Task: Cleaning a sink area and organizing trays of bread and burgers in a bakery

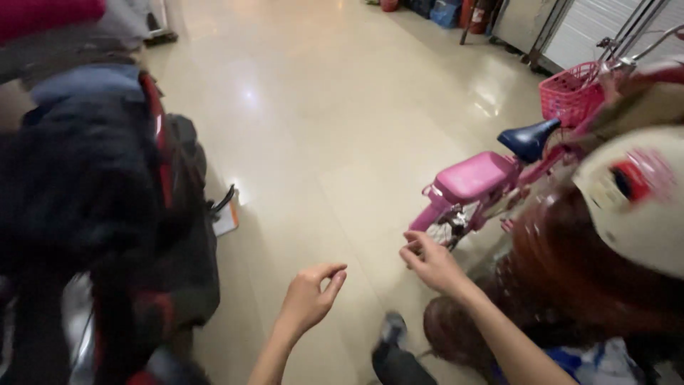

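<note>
Right hand (432,262) just beside pink bike (476,187).

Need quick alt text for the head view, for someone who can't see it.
Two bare hands, left hand and right hand, reach empty over a glossy floor toward a small pink bicycle with a pink basket.

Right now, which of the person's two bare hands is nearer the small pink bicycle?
The right hand, beside the small pink bicycle at its rear wheel. The left hand hangs further left over bare floor, fingers curled, holding nothing.
</note>
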